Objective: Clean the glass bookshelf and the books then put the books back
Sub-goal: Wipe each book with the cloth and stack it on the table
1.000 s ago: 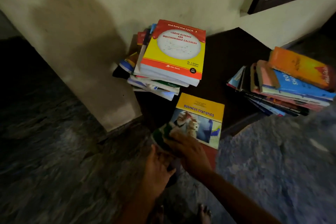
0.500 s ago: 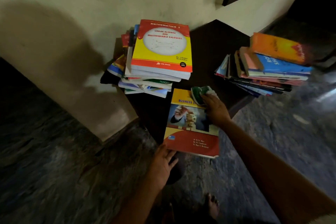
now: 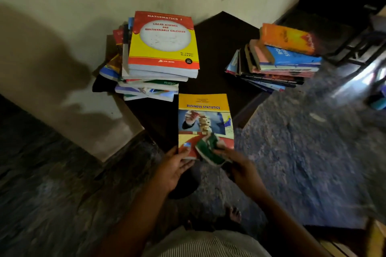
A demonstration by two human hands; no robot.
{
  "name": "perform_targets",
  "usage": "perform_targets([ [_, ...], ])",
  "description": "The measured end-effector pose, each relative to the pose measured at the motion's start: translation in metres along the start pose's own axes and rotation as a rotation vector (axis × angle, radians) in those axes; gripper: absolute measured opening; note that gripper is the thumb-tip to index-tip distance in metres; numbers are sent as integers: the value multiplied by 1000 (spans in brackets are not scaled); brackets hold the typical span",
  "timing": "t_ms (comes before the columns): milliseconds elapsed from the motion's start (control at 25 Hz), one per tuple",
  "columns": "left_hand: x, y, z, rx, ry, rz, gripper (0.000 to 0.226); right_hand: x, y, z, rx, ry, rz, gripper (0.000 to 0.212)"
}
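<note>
Two book stacks sit on the tabletop; the left hand grips the Business Statistics book by its corner, and the right hand clutches a green cloth against its cover.

L hand holds stats book; R hand grips cloth.

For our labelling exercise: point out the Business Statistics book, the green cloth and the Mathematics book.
Business Statistics book (image 3: 203,108), head view, on its yellow title band.
green cloth (image 3: 207,149), head view, on its green fold.
Mathematics book (image 3: 165,37), head view, on the white circle of its cover.
</note>
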State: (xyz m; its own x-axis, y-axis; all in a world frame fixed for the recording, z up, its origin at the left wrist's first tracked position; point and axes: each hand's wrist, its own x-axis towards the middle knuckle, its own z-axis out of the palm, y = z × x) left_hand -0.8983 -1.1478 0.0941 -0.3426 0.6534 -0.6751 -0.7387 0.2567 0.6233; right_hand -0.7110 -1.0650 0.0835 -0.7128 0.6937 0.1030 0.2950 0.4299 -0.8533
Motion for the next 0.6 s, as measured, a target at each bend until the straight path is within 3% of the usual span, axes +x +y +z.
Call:
perform_targets([
  [80,-5,10,9,0,-11,77,37,14,-16,-19,61,97,6,60],
  [200,-23,35,35,45,-65,247,26,32,-39,-41,100,223,5,67],
  [320,-24,46,68,195,-71,455,19,53,-60,-56,228,359,21,59],
  [480,-6,61,103,837,130,1192,30,69,-79,-78,375,502,73,55],
  [600,-2,76,114,1016,119,1451,33,72,-77,-91,376,569,77,53],
])
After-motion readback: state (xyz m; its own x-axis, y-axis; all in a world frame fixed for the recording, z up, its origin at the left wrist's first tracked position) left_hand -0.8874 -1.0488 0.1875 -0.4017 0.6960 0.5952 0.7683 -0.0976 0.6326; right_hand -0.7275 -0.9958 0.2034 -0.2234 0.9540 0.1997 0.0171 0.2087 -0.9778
